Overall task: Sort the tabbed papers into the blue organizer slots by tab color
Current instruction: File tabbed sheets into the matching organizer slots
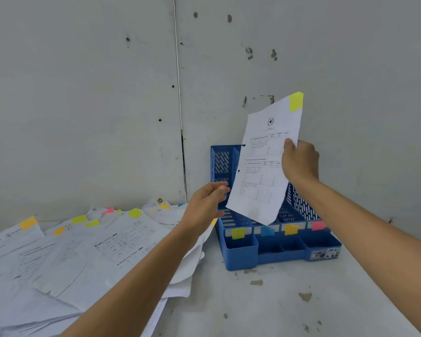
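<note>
Sprawled at eight o'clock over the chipped grey table (277, 300): paper pile (83, 251), printed sheets, tabs fanned for picking. Backed against the wall (83, 93) at four o'clock: blue organizer (241, 259), rigid slotted plastic, colour labels (291, 229) along its front. Raised above it at three o'clock: held sheet (260, 171), limp, pinched at its right edge by right hand (300, 161). Left hand (204, 207) relaxed, grasping nothing, beside the lower corner. Topmost: yellow-green tab (296, 101), likely bound for the leftmost label (238, 233).

Before blue organizer (241, 254) slots, tabbed paper (260, 166)
</note>
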